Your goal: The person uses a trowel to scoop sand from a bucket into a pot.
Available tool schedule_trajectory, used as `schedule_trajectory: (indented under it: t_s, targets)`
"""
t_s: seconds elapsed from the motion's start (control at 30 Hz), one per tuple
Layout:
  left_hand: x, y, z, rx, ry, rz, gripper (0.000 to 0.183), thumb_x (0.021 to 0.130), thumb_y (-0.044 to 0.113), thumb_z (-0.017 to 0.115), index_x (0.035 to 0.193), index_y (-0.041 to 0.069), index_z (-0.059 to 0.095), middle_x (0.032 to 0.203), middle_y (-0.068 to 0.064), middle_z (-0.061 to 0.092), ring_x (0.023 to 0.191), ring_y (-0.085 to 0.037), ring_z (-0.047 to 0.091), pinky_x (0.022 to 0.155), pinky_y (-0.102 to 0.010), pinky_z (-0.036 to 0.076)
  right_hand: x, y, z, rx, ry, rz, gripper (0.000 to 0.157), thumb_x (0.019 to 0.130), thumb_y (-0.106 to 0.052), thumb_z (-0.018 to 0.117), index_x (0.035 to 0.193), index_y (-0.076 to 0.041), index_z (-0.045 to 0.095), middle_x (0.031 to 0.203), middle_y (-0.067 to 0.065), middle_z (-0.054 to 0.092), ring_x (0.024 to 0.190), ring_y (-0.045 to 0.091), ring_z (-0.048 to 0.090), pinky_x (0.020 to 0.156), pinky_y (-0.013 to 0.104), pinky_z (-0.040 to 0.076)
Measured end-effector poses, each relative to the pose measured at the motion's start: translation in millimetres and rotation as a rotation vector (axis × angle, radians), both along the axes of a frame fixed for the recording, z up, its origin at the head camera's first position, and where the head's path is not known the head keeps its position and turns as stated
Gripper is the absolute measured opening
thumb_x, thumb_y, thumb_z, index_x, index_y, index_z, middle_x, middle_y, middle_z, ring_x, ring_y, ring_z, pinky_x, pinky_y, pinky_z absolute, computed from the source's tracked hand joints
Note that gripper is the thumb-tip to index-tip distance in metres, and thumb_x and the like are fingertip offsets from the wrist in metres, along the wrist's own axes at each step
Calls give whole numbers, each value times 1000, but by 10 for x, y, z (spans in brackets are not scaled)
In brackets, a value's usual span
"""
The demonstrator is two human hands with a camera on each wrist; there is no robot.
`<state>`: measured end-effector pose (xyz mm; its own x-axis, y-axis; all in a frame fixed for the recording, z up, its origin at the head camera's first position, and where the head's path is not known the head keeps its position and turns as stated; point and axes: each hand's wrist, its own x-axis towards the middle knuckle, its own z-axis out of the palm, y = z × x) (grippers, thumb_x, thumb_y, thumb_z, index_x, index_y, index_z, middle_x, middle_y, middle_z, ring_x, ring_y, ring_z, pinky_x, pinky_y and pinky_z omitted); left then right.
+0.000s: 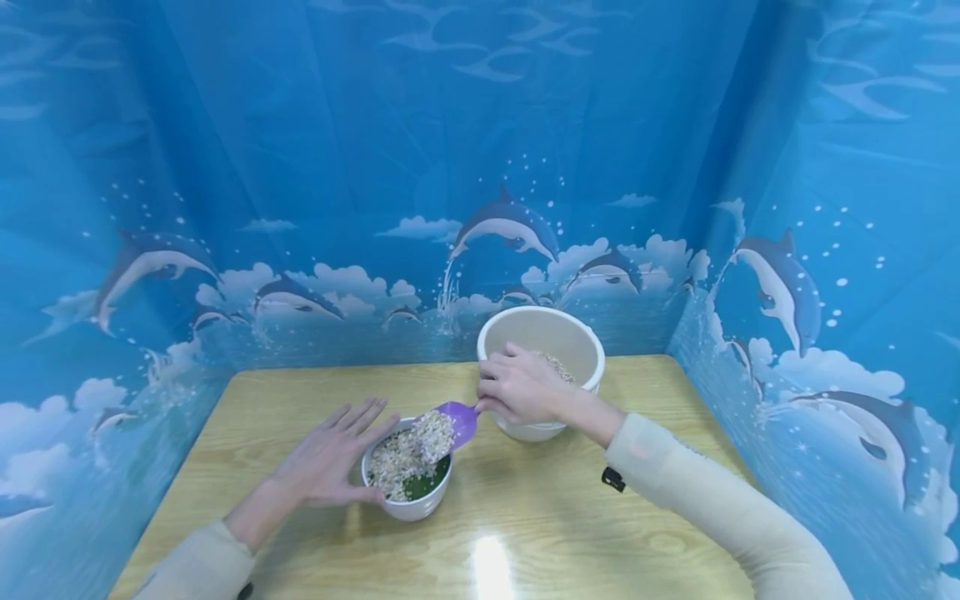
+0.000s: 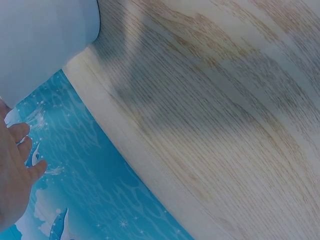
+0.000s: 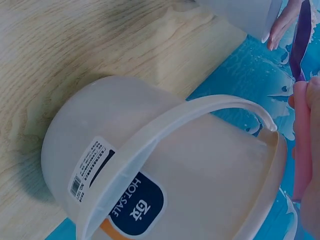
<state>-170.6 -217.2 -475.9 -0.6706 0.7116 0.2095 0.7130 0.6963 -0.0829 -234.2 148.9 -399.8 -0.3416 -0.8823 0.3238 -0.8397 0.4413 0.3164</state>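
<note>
A small white bowl (image 1: 422, 507) stands on the table, partly filled with pale oat-like flakes (image 1: 388, 468) over something dark green (image 1: 427, 482). My left hand (image 1: 333, 460) rests along the bowl's left side, fingers extended and thumb at the near rim. My right hand (image 1: 523, 385) grips a scoop by its pink handle (image 3: 302, 142). The scoop's purple blade (image 1: 463, 422) tilts down over the bowl, with flakes heaped at its tip. In the left wrist view the bowl's side (image 2: 42, 45) fills the upper left corner.
Behind my right hand stands a white bucket (image 1: 592, 354) with more flakes inside; its carrying handle (image 3: 215, 104) hangs across its labelled side. A wooden table (image 1: 585, 517) lies beneath everything. Blue dolphin-print sheeting (image 1: 390, 167) encloses the back and both sides.
</note>
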Motion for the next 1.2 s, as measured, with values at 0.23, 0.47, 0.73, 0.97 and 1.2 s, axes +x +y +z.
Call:
schedule_trajectory:
  t_s: [0.23, 0.47, 0.73, 0.97, 1.2]
  targets:
    - [-4, 1, -9, 0, -4, 5, 115, 83, 92, 51, 165, 14, 34, 170, -22, 32, 156, -42, 39, 126, -60, 36, 13, -49, -28, 20, 10, 4, 24, 101, -48, 68, 97, -27, 78, 90, -11, 66, 84, 9, 58, 75, 26, 40]
    - [-16, 4, -13, 5, 8, -4, 115, 85, 95, 42, 164, 13, 36, 169, -23, 35, 155, -43, 41, 125, -61, 38, 15, -85, -67, 38, 21, 0, 26, 102, -50, 66, 98, -27, 78, 92, -10, 68, 87, 10, 60, 75, 26, 41]
    - [-3, -1, -1, 8, -14, 1, 115, 83, 92, 51, 165, 13, 34, 171, -21, 31, 157, -42, 38, 126, -62, 35, 18, -136, -62, 67, 29, -4, 28, 103, -52, 62, 99, -28, 78, 91, -11, 66, 85, 9, 57, 77, 26, 41]
    - [0, -4, -4, 12, -10, 0, 115, 84, 93, 48, 166, 14, 32, 171, -20, 30, 157, -42, 37, 126, -61, 35, 24, -167, -24, 99, 13, -17, 29, 104, -50, 61, 101, -27, 78, 93, -10, 67, 87, 10, 58, 79, 27, 43]
    - [-9, -5, -23, 20, 8, -9, 114, 85, 94, 46, 165, 13, 35, 169, -23, 35, 154, -43, 41, 124, -63, 38, 14, -184, -56, 125, 52, -11, 31, 104, -53, 59, 102, -28, 78, 95, -10, 68, 89, 10, 60, 79, 27, 43]
